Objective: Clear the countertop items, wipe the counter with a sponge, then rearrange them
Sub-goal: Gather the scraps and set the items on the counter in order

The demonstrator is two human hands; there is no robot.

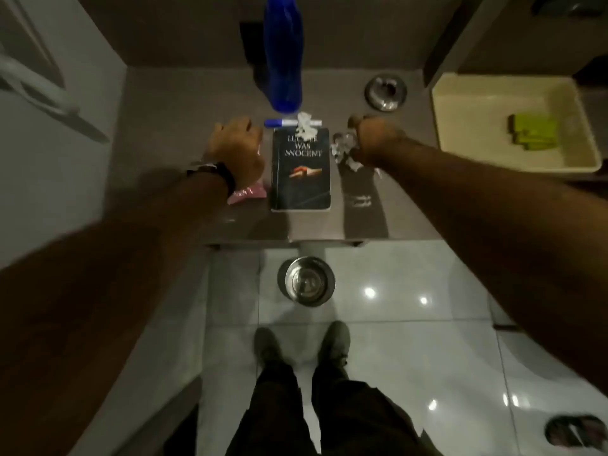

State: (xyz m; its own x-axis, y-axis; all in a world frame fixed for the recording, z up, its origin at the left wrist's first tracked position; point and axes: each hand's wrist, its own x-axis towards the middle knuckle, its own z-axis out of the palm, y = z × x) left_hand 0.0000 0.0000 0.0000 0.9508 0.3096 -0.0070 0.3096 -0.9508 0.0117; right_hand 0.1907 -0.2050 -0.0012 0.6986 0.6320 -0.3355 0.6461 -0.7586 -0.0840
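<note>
1. Your left hand (235, 149) lies palm-down over a pink packet (248, 191) on the worktop (158, 133); its fingers are hidden, so you cannot tell their hold.
2. Your right hand (371, 143) is clenched on crumpled wrap (342, 148).
3. Between them lies the book (301, 169); a marker (291, 123) and blue bottle (283, 54) crowd behind it.
4. The sponge (534, 135) sits in the tub (473, 90), right.
</note>
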